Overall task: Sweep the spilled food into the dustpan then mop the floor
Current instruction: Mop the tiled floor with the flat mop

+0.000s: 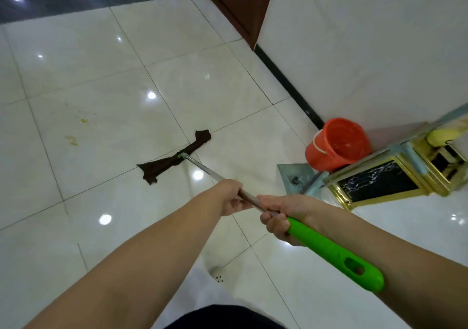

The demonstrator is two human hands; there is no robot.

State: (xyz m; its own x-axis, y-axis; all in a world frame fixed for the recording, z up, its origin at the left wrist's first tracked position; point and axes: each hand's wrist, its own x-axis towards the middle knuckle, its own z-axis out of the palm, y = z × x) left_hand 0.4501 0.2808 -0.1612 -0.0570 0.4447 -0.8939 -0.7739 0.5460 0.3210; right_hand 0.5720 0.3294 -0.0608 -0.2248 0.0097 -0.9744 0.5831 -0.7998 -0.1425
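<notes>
- One mop in my two hands. Nearest to me is its bright green plastic grip (336, 252), smooth and flattened, with an oval hanging hole near its end; it crosses over my right forearm.
- My right hand (281, 217) wraps the top of that green grip where it meets the pole, fingers curled tight around it.
- My left hand (231, 200) sits just ahead on the thin shiny metal pole (205, 169), fingers folded around it from above; the two hands are near each other, not touching.
- The pole slopes down and away to the left, ending at one dark brown mop cloth (174, 160), limp and twisted into a long strip, lying flat on the floor.
- The floor (106, 80) is glossy white tile with thin grout lines and lamp reflections.
- Left of the cloth, well apart from it, are a few small yellowish food smears (73, 140) on the tiles.
- To the right, one grey metal dustpan (293, 179) lies on the floor, with one round orange plastic bucket (338, 145) just behind it against the white wall (367, 50).
- A black baseboard (283, 83) runs along the wall's foot into the distance.
</notes>
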